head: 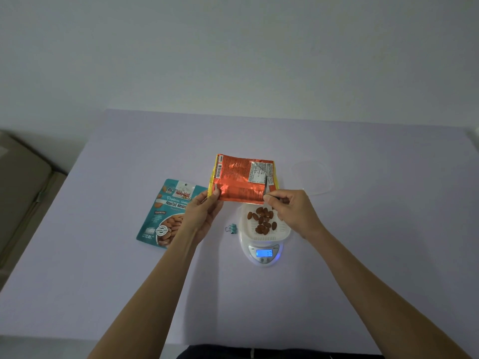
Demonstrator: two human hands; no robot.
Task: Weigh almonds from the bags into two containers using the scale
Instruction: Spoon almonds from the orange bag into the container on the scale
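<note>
I hold an orange foil almond bag (241, 178) above the scale, its open edge turned down toward me. My left hand (204, 213) pinches its lower left corner and my right hand (293, 212) pinches its lower right corner. Below it a white slotted container (264, 235) with several almonds (262, 220) sits on the white digital scale (263, 255), whose blue display is lit. A teal roasted-almond bag (166, 211) lies flat to the left, partly behind my left wrist. A clear plastic container (312, 177) stands at the back right.
A small teal binder clip (231, 228) lies just left of the scale. The lavender table (363, 255) ends at a white wall at the back, and a beige cushion (23, 193) borders it on the left.
</note>
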